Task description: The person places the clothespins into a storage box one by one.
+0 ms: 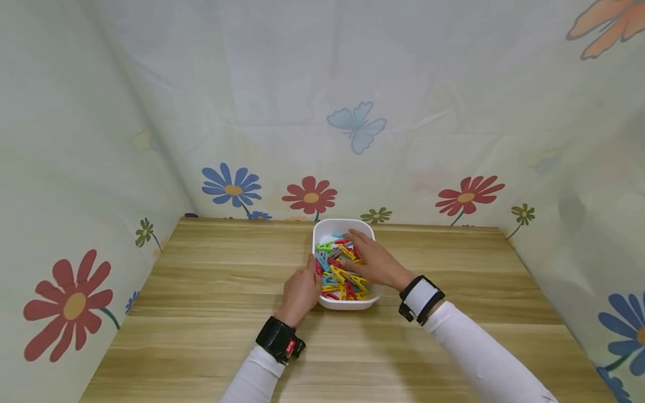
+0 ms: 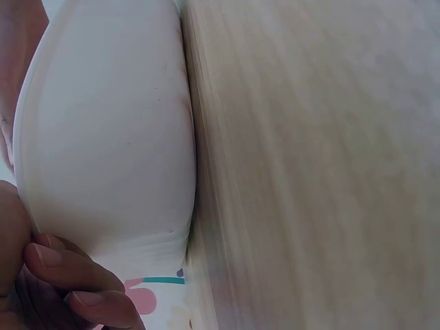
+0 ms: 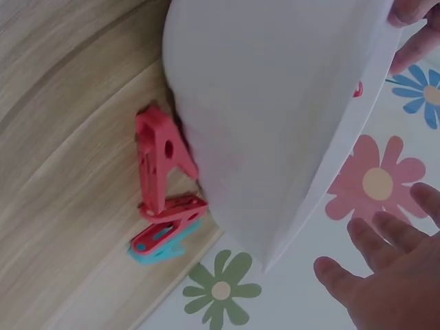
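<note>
A white plastic box (image 1: pixel 347 305) full of colourful clothespins (image 1: pixel 336 275) stands near the table's back edge. Its left side is in the grip of my left hand (image 1: pixel 299 292), thumb at the rim; curled fingers (image 2: pixel 75 275) show against the wall in the left wrist view. My right hand (image 1: pixel 378 262) reaches over the right rim, just above the clothespins, fingers spread. Nothing visible is held by it. Outside the box, in the right wrist view, a red clothespin (image 3: pixel 152 141) leans by the wall, beside another red clothespin (image 3: pixel 168 225) and a light-blue clothespin (image 3: pixel 159 257).
The wood-grain table (image 1: pixel 201 336) reaches forward to a pale fabric backdrop (image 1: pixel 282 112) printed with flowers and a butterfly. Fabric also hangs along the left and right sides. Both wrists wear black straps with small devices.
</note>
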Action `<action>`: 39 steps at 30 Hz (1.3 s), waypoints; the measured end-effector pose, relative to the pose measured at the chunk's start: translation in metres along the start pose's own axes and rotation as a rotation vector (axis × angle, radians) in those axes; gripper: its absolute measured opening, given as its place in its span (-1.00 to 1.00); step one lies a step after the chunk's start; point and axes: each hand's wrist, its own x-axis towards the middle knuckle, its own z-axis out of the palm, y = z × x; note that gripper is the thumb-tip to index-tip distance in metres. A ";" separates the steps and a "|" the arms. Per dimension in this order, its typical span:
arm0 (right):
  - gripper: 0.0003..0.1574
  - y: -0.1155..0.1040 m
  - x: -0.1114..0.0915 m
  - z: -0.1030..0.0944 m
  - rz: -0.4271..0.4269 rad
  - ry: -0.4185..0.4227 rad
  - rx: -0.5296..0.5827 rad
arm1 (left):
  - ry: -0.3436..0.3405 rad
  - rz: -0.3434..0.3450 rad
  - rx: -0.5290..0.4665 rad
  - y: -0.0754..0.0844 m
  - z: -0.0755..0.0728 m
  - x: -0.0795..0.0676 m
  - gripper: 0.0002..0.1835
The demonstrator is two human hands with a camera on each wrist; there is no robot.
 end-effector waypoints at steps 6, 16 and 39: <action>-0.24 0.014 -0.011 -0.010 0.021 0.055 0.025 | -0.004 -0.016 -0.001 0.002 -0.001 0.000 -0.38; -0.23 0.048 -0.029 -0.020 0.083 0.137 0.002 | -0.001 -0.019 0.005 0.003 0.000 0.000 -0.38; -0.33 0.086 -0.033 0.017 0.053 -0.007 -0.032 | 0.003 -0.018 0.017 0.004 -0.003 -0.001 -0.38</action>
